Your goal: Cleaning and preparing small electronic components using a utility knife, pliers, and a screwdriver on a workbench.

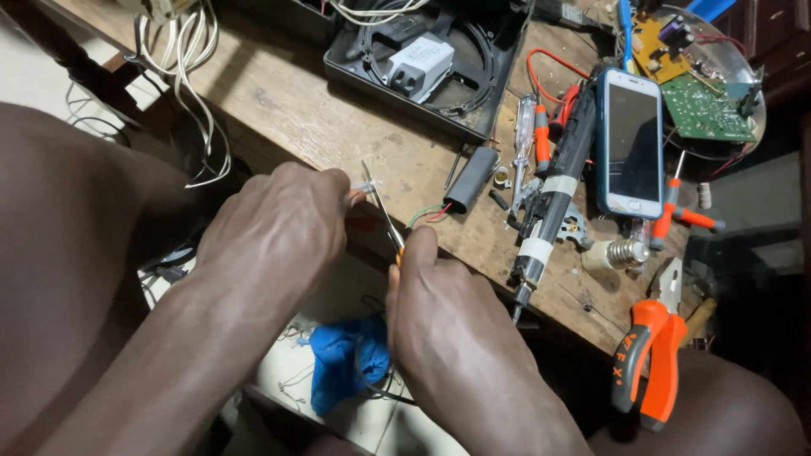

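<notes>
Head view, wooden workbench (338, 127). Left hand (274, 224) is pinching a small white part (366, 187) between fingertips, just off the bench's near edge; grip is clenched on it. Right hand (448, 329) is grasping a thin screwdriver (384, 215) by its orange handle, the handle mostly hidden in the fist. The metal shaft is pointing toward 11 o'clock, its tip sitting at or just beside the white part; cannot tell whether they are touching.

Surroundings, taken from the hands:
- Black cylindrical sleeve (470, 179) is lying at 2 o'clock, with short red and green wires (429, 214) just beside it.
- Soldering iron (553, 198), black body with white tape bands, is lying farther at 2 to 3 o'clock, tip pointing toward the near edge.
- Smartphone (630, 143), blue case, screen dark, is lying beside the iron on its far side.
- Orange-handled pliers (650, 355) are lying at 4 o'clock, near the person's knee.
- Black tray (422, 63) with a white box is sitting at 12 to 1 o'clock.
- Green circuit board (705, 110) is resting at the bench's 2 o'clock corner.
- Blue cloth (346, 359) is lying on the floor at 6 o'clock, between the forearms.
- White cables (190, 67) are hanging at 10 o'clock.
</notes>
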